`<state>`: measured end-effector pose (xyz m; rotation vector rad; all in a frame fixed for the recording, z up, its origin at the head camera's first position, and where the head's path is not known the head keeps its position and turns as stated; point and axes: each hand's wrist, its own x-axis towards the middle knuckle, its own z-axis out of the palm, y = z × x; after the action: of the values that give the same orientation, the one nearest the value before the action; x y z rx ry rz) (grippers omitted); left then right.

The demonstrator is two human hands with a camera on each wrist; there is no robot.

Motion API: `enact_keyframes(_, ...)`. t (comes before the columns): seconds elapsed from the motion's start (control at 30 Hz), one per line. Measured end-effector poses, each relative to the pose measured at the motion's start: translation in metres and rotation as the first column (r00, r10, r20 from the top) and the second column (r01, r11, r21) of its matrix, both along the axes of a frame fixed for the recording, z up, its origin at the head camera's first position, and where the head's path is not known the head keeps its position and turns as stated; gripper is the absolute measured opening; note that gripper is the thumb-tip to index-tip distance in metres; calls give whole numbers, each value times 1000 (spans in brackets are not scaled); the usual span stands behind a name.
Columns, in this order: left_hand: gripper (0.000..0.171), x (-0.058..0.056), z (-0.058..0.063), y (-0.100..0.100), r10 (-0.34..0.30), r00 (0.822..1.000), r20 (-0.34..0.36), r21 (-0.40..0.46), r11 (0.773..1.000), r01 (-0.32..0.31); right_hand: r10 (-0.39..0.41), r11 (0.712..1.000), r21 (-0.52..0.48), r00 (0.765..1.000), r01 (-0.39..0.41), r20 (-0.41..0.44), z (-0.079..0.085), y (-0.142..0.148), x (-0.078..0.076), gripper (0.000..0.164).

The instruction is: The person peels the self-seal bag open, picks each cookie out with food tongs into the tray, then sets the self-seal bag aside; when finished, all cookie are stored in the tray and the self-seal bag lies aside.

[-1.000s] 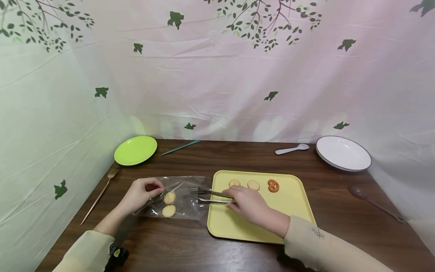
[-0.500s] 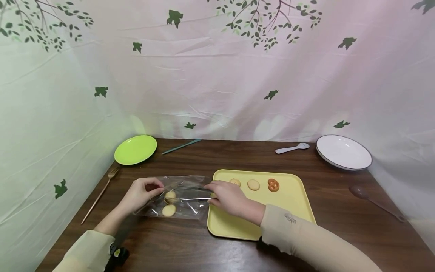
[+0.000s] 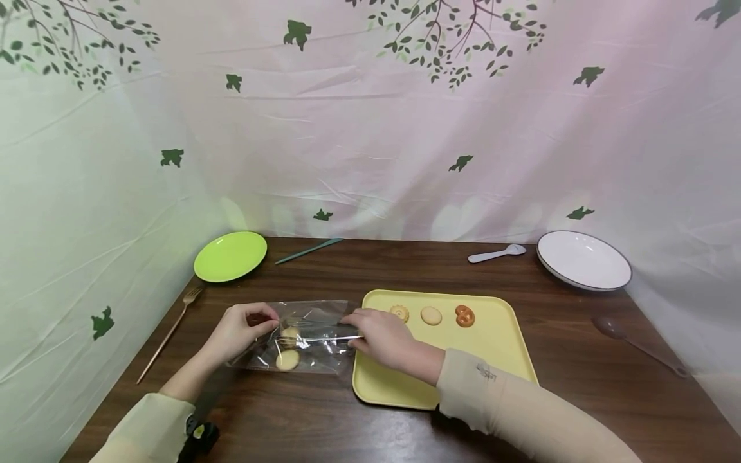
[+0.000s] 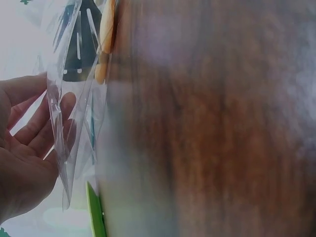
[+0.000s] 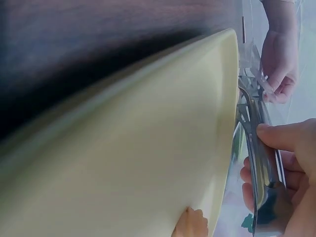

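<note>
My left hand pinches the edge of a clear plastic bag lying on the dark wood table. Two round pale cookies show through the film, a lower cookie and an upper cookie. Metal tongs are gripped in my right hand, thumb on one side and fingers curled round the other. Their slotted ends reach left into the bag and overlap the upper cookie in the head view. The left wrist view shows a slotted tong end behind the film.
A yellow tray under my right forearm bears a scalloped cookie, a round cookie and a pretzel. Farther out lie a green plate, a white plate, a fork and spoons.
My right hand has moved left with the tongs, from over the tray to the bag's right end, and the tong ends now reach the upper cookie. My left hand has stayed put.
</note>
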<state>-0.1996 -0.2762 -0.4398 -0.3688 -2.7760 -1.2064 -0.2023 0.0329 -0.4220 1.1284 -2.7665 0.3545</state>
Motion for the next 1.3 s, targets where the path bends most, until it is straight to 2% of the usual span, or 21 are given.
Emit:
enact_keyframes(0.43, 5, 0, 0, -1, -1, 1000, -10, 17, 1000, 2, -22, 998, -52, 1000, 21, -14, 6, 29, 8, 36)
enact_keyframes(0.57, 5, 1, -1, -1, -1, 1000, -9, 23, 1000, 1, -52, 997, -55, 999, 51, -16, 8, 45, 12, 35)
enact_keyframes(0.97, 6, 1, 0, -1, -5, 1000, -16, 29, 1000, 5, -133, 984, -129, 990, 125, -54, 22, 109, 34, 42)
enact_keyframes(1.17, 7, 1, 0, -1, -2, 1000, -10, 19, 1000, 2, -213, 966, -164, 975, 202, -58, 28, 150, 48, 42)
enact_keyframes(1.3, 6, 1, 1, -1, -1, 1000, -9, 14, 1000, 1, -250, 957, -176, 964, 231, -93, 26, 177, 59, 44)
